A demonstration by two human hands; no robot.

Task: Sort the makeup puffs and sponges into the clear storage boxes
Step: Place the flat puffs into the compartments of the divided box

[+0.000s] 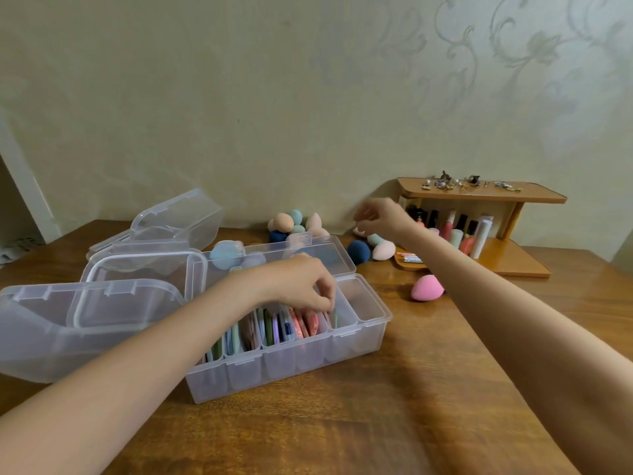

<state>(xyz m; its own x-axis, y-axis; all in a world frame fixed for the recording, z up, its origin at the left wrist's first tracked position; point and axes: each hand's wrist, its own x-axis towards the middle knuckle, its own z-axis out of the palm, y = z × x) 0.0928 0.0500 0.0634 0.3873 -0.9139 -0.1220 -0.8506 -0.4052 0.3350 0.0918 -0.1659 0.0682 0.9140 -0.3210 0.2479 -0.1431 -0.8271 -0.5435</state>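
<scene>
A clear divided storage box (342, 347) stands open at the table's middle, with several flat puffs (274, 329) standing on edge in its compartments. My left hand (305, 286) reaches into it and pinches a green puff (335, 318) at the right end of the row. My right hand (380, 217) hovers far back over loose egg-shaped sponges, fingers curled; what it holds is unclear. A heap of sponges (294, 224) lies by the wall. A navy sponge (358, 252), a peach one (383, 251) and a pink one (426, 287) lie to the right.
A second clear box (339, 250) behind the first holds a few sponges. More open clear boxes and lids (85, 323) crowd the left side. A small wooden shelf (479, 195) with cosmetics and jewellery stands at the back right against the wall.
</scene>
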